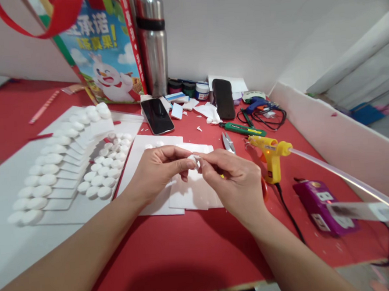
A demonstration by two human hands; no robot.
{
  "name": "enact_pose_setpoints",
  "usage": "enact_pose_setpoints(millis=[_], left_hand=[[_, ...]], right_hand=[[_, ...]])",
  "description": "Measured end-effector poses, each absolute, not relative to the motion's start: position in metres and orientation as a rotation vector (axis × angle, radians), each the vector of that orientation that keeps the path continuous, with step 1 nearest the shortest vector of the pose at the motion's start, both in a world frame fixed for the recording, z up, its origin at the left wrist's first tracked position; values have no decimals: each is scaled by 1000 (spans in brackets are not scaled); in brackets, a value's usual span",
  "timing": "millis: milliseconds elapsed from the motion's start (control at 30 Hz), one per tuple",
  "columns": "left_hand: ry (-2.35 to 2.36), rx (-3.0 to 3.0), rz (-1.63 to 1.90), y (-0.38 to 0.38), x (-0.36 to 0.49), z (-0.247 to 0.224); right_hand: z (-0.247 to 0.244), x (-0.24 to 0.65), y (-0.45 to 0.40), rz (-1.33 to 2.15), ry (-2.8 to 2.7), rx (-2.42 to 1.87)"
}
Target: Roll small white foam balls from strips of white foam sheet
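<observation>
My left hand (161, 169) pinches a small white piece (194, 159) between thumb and forefinger. From the other side, the fingertips of my right hand (232, 178) close on the same piece, and they partly hide it. Whether it is paper or foam I cannot make out. Both hands are above white sheets (184, 199) lying on the red table. To their left, a stepped model of white card has white oval discs (50, 158) along its edge. Rows of smaller white discs (100, 173) stand beside its steps.
A yellow glue gun (272, 158) with a long clear stick lies to the right, its cord running past a purple power strip (326, 205). Scissors (228, 142), a green cutter (242, 129), two phones (157, 115), a steel flask (153, 47) and a printed bag (106, 54) are farther back.
</observation>
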State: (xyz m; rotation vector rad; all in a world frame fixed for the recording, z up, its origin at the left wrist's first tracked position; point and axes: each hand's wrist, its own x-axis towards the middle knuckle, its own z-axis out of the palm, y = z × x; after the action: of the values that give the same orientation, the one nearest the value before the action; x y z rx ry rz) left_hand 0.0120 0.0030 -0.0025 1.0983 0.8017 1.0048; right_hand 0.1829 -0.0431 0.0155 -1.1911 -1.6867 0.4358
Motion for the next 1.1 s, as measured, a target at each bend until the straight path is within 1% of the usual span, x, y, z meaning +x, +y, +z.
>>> enact_pose_setpoints(millis=[433, 700, 900, 1100], left_hand=[[842, 1151, 1020, 3, 12, -2], [848, 1183, 1028, 3, 12, -3], [875, 1214, 1032, 3, 11, -6], [883, 1225, 1029, 2, 10, -8]], right_hand=[[15, 183, -42, 413, -1750, -1142], [8, 183, -41, 311, -1811, -1092], [6, 184, -43, 210, -1856, -1086], [7, 186, -43, -6, -2003, -1067]])
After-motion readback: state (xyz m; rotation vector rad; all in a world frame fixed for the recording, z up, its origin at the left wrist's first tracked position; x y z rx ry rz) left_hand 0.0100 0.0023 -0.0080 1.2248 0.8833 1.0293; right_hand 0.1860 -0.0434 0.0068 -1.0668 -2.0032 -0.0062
